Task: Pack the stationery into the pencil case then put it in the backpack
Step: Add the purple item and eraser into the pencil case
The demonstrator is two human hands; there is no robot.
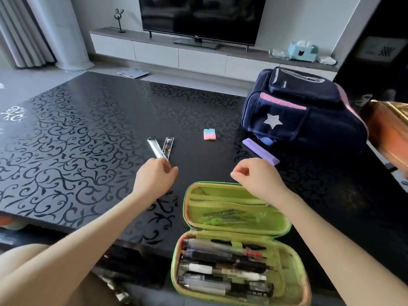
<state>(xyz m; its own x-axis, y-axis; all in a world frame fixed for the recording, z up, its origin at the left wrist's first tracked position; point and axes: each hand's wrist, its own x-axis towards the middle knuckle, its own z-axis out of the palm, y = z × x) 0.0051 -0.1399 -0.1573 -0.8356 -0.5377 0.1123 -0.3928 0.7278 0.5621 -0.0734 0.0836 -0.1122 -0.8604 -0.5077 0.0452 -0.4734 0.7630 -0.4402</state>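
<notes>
The green pencil case is laid open at the lower centre-right of the frame, on the near edge of the black patterned table. Its nearer half is filled with pens lying side by side, and a mesh pocket is seen in its farther half. The right hand is held just above the case's far rim, fingers curled and thumb against fingertips; whether anything is pinched cannot be told. Left of it, the left hand is closed round the near end of a slim white packet, beside which a clear packet lies. Two pink-and-blue erasers are set together at the centre. A purple block lies to their right, just beside the navy backpack, which stands at the upper right. A television is seen at the top.
</notes>
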